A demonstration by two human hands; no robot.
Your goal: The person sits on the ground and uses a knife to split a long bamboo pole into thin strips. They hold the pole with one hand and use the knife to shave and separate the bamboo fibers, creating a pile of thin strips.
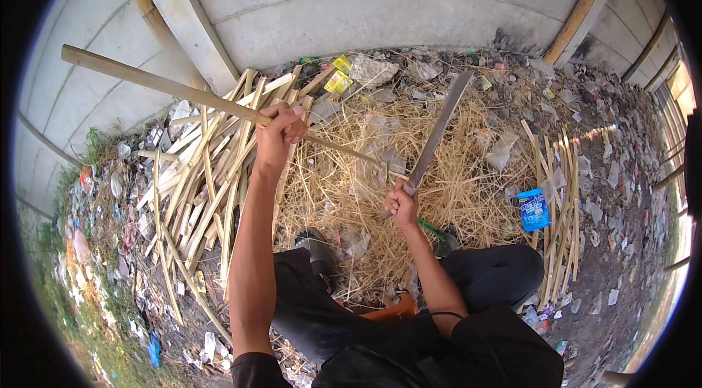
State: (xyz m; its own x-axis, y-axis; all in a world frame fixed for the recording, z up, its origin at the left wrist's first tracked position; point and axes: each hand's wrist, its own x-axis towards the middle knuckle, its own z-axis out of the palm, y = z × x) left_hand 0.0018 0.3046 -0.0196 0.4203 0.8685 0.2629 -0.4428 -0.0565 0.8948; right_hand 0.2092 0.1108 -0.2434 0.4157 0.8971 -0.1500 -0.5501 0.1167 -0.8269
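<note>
My left hand [278, 132] is closed around a long bamboo strip [153, 83]. The strip slants from the upper left down to the right, and its thin end comes close to the base of the blade. In my right hand [401, 204] is the handle of a machete [443, 123], its long blade pointing up and away to the right. Whether strip and blade touch cannot be made out. Below both hands lies a thick heap of straw-coloured bamboo shavings [475, 176]. A pile of split bamboo strips [194, 205] spreads to the left of my left forearm.
More narrow strips [563, 227] lie at the right, beside a blue packet [533, 209]. A concrete panel wall [380, 4] with posts stands beyond the heap. Litter [614, 168] covers the dark ground. Something orange [391, 308] shows between my bent legs.
</note>
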